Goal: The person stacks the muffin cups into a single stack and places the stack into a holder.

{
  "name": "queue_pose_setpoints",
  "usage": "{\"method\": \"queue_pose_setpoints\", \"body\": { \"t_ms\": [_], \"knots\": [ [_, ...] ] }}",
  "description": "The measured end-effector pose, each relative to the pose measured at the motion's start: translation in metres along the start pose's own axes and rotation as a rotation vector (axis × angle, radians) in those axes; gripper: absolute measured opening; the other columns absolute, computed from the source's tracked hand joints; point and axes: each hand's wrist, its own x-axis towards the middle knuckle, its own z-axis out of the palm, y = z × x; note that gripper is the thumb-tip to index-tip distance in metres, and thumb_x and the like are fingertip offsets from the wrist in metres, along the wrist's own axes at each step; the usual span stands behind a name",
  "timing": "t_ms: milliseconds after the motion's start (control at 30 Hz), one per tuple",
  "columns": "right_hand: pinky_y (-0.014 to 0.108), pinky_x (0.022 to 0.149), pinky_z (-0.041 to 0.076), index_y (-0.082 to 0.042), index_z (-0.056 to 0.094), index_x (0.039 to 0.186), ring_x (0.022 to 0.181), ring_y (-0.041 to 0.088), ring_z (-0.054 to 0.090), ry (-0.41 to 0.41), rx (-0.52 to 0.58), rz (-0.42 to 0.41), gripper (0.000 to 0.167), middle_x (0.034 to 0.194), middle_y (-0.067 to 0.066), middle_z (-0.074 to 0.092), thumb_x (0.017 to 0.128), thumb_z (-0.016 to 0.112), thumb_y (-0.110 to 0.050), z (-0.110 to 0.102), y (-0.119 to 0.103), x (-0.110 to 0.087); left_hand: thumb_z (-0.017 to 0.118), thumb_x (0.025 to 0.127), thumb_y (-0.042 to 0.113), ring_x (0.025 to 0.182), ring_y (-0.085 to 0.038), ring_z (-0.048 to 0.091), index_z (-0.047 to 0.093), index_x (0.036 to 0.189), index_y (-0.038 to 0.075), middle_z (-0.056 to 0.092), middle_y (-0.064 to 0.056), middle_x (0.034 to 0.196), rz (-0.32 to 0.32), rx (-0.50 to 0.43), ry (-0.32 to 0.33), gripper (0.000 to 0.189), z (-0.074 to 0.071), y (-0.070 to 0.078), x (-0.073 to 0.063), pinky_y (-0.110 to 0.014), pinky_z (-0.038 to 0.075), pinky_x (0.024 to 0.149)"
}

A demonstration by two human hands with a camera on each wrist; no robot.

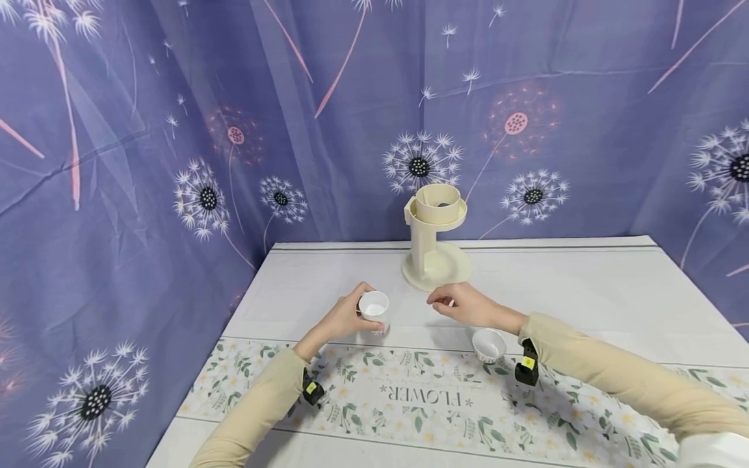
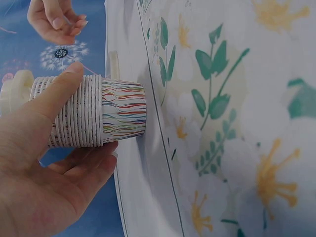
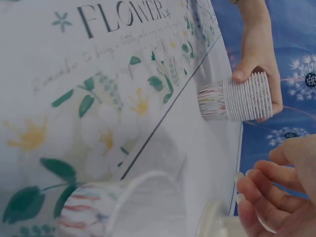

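Note:
My left hand (image 1: 345, 316) grips a stack of nested paper cups (image 1: 374, 304) from the side, thumb and fingers curved round it. The left wrist view shows the many rolled rims of the stack (image 2: 91, 116) and wavy coloured lines on the lowest cup. My right hand (image 1: 465, 304) hovers over the table with fingers loosely bent and nothing in them. Below its wrist, a single paper cup (image 1: 488, 346) stands mouth up on the table; part of this cup (image 3: 89, 212) also shows large in the right wrist view.
Beyond the hands stands a cream plastic stand (image 1: 419, 244) with a round base and a ring holding a cream bowl (image 1: 435, 211). A floral runner (image 1: 409, 416) crosses the white table (image 1: 556, 279). Purple dandelion curtains (image 1: 351, 130) hang behind and at the left. A white object (image 1: 714, 450) shows at the lower right.

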Motion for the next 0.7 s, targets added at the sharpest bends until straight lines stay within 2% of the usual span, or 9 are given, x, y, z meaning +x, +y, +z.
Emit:
{"method": "queue_pose_setpoints", "body": {
  "t_ms": [367,700],
  "knots": [
    [0.024,0.070,0.054,-0.003,0.070,0.108,0.084,0.013,0.066,0.021,-0.016,0.029,0.019,0.102,0.014,0.072,0.095,0.057,-0.008,-0.006,0.010,-0.016,0.084,0.075,0.023,0.109,-0.023,0.062,0.047,0.122,0.019,0.062,-0.008,0.120,0.000,-0.005,-0.009,0.060,0.000,-0.002,0.000,-0.035,0.054,0.087],
    [0.029,0.076,0.054,-0.004,0.069,0.112,0.092,0.016,0.065,-0.009,-0.011,0.069,0.023,0.106,0.010,0.071,0.096,0.058,-0.016,-0.009,0.014,-0.031,0.085,0.075,0.024,0.108,-0.023,0.063,0.048,0.121,0.019,0.063,-0.008,0.120,0.006,-0.012,-0.005,0.059,0.001,-0.002,-0.001,-0.035,0.054,0.087]
  ]
}}
